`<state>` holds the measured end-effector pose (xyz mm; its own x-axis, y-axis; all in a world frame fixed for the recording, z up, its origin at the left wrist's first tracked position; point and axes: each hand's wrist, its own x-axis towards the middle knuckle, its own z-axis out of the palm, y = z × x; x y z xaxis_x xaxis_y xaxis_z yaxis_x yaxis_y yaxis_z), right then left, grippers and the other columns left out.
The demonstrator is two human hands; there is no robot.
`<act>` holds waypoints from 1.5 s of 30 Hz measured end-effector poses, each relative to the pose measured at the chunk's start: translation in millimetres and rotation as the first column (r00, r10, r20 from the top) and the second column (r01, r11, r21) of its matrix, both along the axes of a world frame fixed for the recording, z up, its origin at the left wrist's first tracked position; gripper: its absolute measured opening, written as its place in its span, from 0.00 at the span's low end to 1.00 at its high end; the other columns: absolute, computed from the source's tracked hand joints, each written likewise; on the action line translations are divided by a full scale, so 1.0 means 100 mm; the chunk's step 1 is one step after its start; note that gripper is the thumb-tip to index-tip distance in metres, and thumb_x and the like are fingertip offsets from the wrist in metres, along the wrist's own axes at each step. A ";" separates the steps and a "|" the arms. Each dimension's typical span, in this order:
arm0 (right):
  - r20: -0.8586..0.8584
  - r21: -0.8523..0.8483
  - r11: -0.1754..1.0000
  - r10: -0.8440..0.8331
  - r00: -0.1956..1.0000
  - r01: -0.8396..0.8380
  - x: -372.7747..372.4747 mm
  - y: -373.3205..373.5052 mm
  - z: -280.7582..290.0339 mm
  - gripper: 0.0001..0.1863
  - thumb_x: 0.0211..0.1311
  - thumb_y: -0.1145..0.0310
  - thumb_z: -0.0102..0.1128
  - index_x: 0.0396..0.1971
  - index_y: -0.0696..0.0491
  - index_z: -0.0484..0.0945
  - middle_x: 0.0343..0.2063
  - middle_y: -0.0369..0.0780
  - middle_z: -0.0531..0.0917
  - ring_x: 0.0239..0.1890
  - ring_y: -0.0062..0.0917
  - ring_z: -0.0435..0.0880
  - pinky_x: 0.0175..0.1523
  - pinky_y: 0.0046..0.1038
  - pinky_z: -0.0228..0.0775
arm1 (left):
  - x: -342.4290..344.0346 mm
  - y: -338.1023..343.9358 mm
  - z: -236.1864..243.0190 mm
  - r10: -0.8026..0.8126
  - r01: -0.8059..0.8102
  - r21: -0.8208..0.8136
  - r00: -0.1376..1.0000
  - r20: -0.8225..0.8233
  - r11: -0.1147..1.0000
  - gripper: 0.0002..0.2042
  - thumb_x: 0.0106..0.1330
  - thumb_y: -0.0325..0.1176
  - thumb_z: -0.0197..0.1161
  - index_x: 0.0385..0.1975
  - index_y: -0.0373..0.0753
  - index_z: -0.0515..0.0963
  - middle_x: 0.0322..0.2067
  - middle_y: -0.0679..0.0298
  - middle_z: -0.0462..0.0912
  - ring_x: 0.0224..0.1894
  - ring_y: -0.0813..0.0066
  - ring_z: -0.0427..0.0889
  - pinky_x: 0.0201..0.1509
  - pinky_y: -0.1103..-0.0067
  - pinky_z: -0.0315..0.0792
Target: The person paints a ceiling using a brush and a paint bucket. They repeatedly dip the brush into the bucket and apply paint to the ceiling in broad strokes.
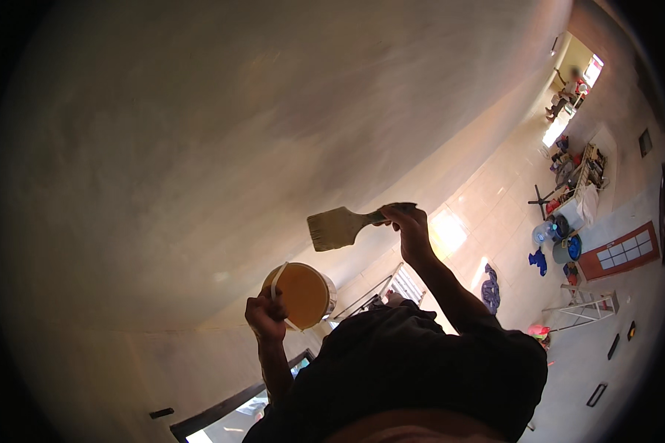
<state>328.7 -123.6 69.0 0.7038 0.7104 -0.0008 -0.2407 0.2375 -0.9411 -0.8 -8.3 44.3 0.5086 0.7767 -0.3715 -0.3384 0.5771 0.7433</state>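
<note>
My left hand (267, 316) is closed round the white handle of a paint bucket (307, 297), which hangs tilted near the wall. An orange-tan surface fills the bucket's round mouth. My right hand (408, 225) grips a wide paintbrush (338, 227) by its handle. The brush's pale, coated head points left, above the bucket and apart from it. Close beyond brush and bucket rises a large wall (170, 162) with a blotchy grey-beige finish.
Below me stands a metal ladder (406, 286). On the tiled floor (506, 192) lie a dark cloth (490, 288), a blue cloth (538, 261) and several buckets. A small step stand (587, 310) is at right. Another person (569, 92) sits far off at upper right.
</note>
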 end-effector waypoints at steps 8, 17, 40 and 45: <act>-0.352 -0.124 0.985 0.072 0.933 -0.123 -0.16 -0.22 -0.34 0.12 0.57 0.66 0.61 0.35 0.59 0.80 0.32 0.42 0.86 0.32 0.19 0.75 0.36 0.21 0.62 | 0.04 0.00 0.02 -0.005 0.000 -0.063 0.997 -0.076 0.998 0.17 0.56 0.42 0.46 0.33 0.33 0.73 0.14 0.70 0.63 0.15 0.77 0.59 0.20 0.79 0.56; -0.496 -0.149 0.962 0.128 0.859 -0.229 -0.53 -0.04 -0.27 0.12 0.61 0.65 0.58 0.38 0.57 0.80 0.35 0.40 0.86 0.34 0.19 0.74 0.38 0.21 0.61 | 0.02 0.04 -0.10 0.009 -0.017 -0.056 0.988 -0.156 0.998 0.17 0.58 0.43 0.46 0.32 0.33 0.74 0.14 0.69 0.64 0.15 0.77 0.61 0.20 0.80 0.58; -0.419 -0.280 0.948 0.020 0.908 -0.150 -0.12 0.00 -0.92 0.12 0.54 0.65 0.62 0.31 0.59 0.83 0.28 0.40 0.86 0.32 0.15 0.72 0.36 0.20 0.62 | 0.01 0.02 -0.79 0.135 -0.158 -0.090 0.967 -0.215 0.983 0.16 0.58 0.38 0.46 0.35 0.32 0.75 0.12 0.73 0.60 0.13 0.83 0.54 0.17 0.83 0.49; -0.367 -0.270 0.956 0.009 0.930 -0.116 -0.05 0.03 -1.04 0.10 0.57 0.67 0.61 0.30 0.59 0.83 0.28 0.41 0.86 0.29 0.16 0.74 0.35 0.20 0.62 | 0.03 0.04 -0.90 0.138 -0.156 -0.070 0.967 -0.212 0.985 0.16 0.58 0.39 0.47 0.35 0.32 0.75 0.13 0.74 0.59 0.13 0.84 0.53 0.18 0.83 0.47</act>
